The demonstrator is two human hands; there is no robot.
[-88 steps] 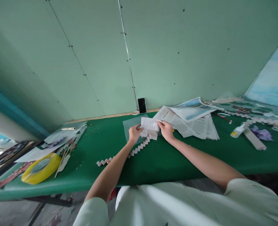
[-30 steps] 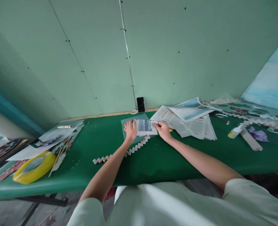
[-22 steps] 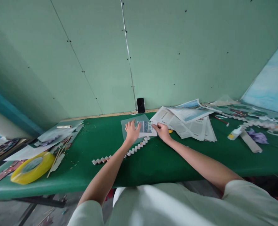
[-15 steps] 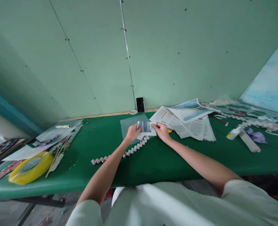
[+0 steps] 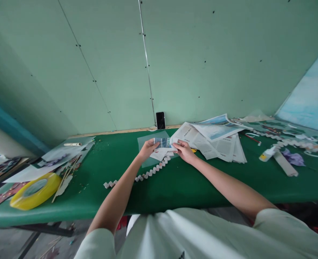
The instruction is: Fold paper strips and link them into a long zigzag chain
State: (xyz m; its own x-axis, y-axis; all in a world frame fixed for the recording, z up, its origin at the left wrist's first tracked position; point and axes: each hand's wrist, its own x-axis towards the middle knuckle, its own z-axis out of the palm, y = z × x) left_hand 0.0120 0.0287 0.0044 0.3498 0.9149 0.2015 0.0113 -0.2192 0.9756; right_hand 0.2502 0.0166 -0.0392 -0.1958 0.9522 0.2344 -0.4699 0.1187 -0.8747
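Between my two hands is a folded strip of printed newspaper (image 5: 163,142), held up just above the table. My left hand (image 5: 147,149) pinches its left end, thumb on top. The right end is pinched by my right hand (image 5: 185,150). Below the strip, a zigzag chain of folded paper (image 5: 155,169) runs down to the left, passing partly behind my left forearm. A translucent sheet (image 5: 145,162) lies flat under my hands, and a white piece of paper (image 5: 157,154) shows on it. Something small and yellow (image 5: 193,150) peeks out beside my right hand.
Newspaper sheets (image 5: 215,140) lie right of my hands on the green table (image 5: 202,187). A phone (image 5: 160,120) leans on the wall. Yellow tape (image 5: 35,190) and thin sticks (image 5: 66,176) are at left. A glue bottle (image 5: 268,153) and purple crumpled piece (image 5: 293,157) are at right.
The newspaper strip now looks longer and flatter between my hands. My left hand has shifted slightly left, and more of the white paper beneath shows.
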